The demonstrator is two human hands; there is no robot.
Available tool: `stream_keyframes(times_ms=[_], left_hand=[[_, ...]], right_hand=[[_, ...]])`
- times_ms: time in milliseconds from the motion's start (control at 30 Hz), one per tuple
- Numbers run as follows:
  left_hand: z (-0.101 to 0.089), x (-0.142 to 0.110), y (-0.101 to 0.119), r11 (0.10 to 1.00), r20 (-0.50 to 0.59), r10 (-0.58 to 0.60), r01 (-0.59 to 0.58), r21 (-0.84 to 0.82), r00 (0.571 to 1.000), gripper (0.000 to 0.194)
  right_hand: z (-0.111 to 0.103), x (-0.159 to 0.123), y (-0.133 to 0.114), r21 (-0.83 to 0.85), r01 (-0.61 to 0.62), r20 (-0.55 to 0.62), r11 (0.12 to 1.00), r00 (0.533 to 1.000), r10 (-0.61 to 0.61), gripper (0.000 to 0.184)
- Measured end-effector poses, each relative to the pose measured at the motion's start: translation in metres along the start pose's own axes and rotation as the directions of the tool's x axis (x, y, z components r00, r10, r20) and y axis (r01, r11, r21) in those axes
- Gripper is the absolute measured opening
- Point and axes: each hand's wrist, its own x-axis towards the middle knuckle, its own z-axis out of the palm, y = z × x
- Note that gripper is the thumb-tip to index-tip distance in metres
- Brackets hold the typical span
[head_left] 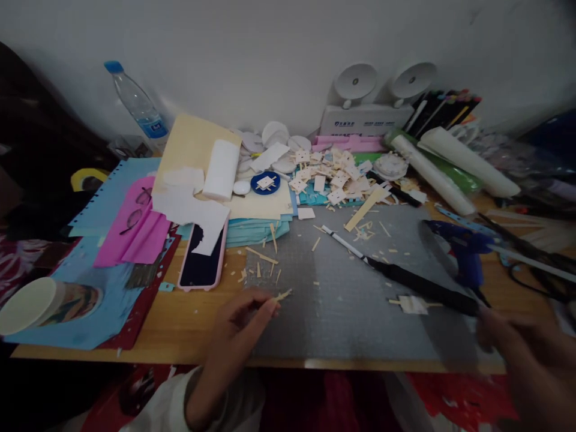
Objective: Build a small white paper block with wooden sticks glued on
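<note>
My left hand (247, 324) is closed in a pinch on a small pale wooden piece (282, 296) with short splayed ends, above the left edge of the grey cutting mat (333, 324). At the right, my right hand (531, 354) is blurred and partly cut off by the frame. Its fingertips are by the end of a long tool with a black handle (423, 285) and a thin pale tip; whether they grip it is unclear. A small white piece with wooden sticks (413, 305) lies on the mat below the tool. Thin wooden strips (262, 256) and scraps are scattered near my left hand.
A blue glue gun (470, 246) rests at the right among cables. Behind the mat is a pile of small pale card pieces (337, 174). A phone (204, 255), torn white paper, a paper cup (49, 303) and a water bottle (137, 102) stand or lie to the left.
</note>
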Motion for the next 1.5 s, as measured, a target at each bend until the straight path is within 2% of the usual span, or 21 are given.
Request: stream_keyframes(times_ms=[33,67,100,167,233,333,400,533,600,700,767,833,900,1100,1267,1333,1400,1500], left_hand=[[0.0,0.0,0.0,1.0,0.005,-0.001,0.001,0.0,1.0,0.02],[-0.001,0.0,0.0,1.0,0.012,-0.001,0.001,0.0,1.0,0.02],[-0.001,-0.001,0.0,1.0,0.018,-0.003,0.003,0.003,1.0,0.02],[-0.003,-0.003,-0.001,1.0,0.018,-0.005,0.005,0.01,1.0,0.021],[-0.005,-0.004,-0.003,1.0,0.006,-0.015,0.015,0.015,1.0,0.02],[-0.007,-0.005,-0.006,0.999,-0.018,-0.03,0.031,0.017,0.999,0.019],[-0.007,-0.005,-0.007,0.999,-0.022,-0.029,0.03,0.024,0.999,0.019],[-0.006,-0.008,-0.004,0.998,0.002,0.033,-0.033,0.056,0.999,0.016],[-0.005,-0.009,-0.002,0.988,0.061,0.115,-0.121,0.099,0.992,0.011],[-0.005,-0.009,0.002,0.932,0.212,0.247,-0.292,0.215,0.946,0.01],[-0.005,-0.006,0.004,0.875,0.296,0.303,-0.388,0.291,0.906,0.014],[-0.003,-0.002,0.006,0.818,0.347,0.331,-0.45,0.358,0.877,0.015],[0.0,0.004,0.006,0.764,0.384,0.343,-0.492,0.418,0.857,0.014],[0.019,0.022,0.001,0.584,0.484,0.33,-0.579,0.57,0.81,0.017],[0.029,0.026,-0.003,0.504,0.533,0.263,-0.586,0.635,0.804,0.02],[0.03,0.025,-0.005,0.503,0.532,0.246,-0.576,0.645,0.81,0.02],[0.029,0.024,-0.007,0.507,0.529,0.238,-0.568,0.648,0.815,0.018],[0.029,0.024,-0.009,0.511,0.526,0.245,-0.569,0.644,0.815,0.017]], right_hand=[[0.009,0.002,-0.004,-0.102,-0.036,0.008,0.994,0.999,0.037,0.006],[0.017,0.006,-0.007,-0.149,0.002,0.064,0.989,0.998,0.008,0.011],[0.024,0.009,-0.009,-0.19,0.087,0.118,0.978,0.991,-0.065,0.017],[0.033,0.017,-0.007,-0.228,0.284,0.262,0.931,0.939,-0.222,0.029],[0.035,0.022,0.001,-0.271,0.395,0.334,0.878,0.894,-0.299,0.032],[0.032,0.026,0.012,-0.291,0.459,0.36,0.839,0.865,-0.348,0.03],[0.032,0.028,0.01,-0.296,0.479,0.356,0.826,0.858,-0.37,0.032],[0.053,0.037,-0.02,-0.261,0.507,0.326,0.821,0.847,-0.42,0.037],[0.075,0.045,-0.043,-0.176,0.565,0.339,0.806,0.804,-0.49,0.038],[0.112,0.058,-0.076,-0.024,0.657,0.461,0.754,0.676,-0.574,0.039],[0.135,0.065,-0.091,0.013,0.698,0.529,0.716,0.603,-0.597,0.039],[0.151,0.069,-0.098,0.02,0.731,0.56,0.682,0.557,-0.613,0.036],[0.16,0.07,-0.098,0.015,0.747,0.573,0.665,0.538,-0.618,0.033],[0.165,0.064,-0.083,0.055,0.691,0.581,0.72,0.565,-0.586,0.04],[0.147,0.061,-0.078,0.097,0.632,0.543,0.769,0.614,-0.573,0.044],[0.128,0.059,-0.075,0.077,0.615,0.487,0.785,0.663,-0.568,0.039],[0.101,0.054,-0.066,0.04,0.57,0.378,0.82,0.751,-0.541,0.028],[0.051,0.037,-0.04,-0.085,0.414,0.239,0.906,0.892,-0.385,0.011]])
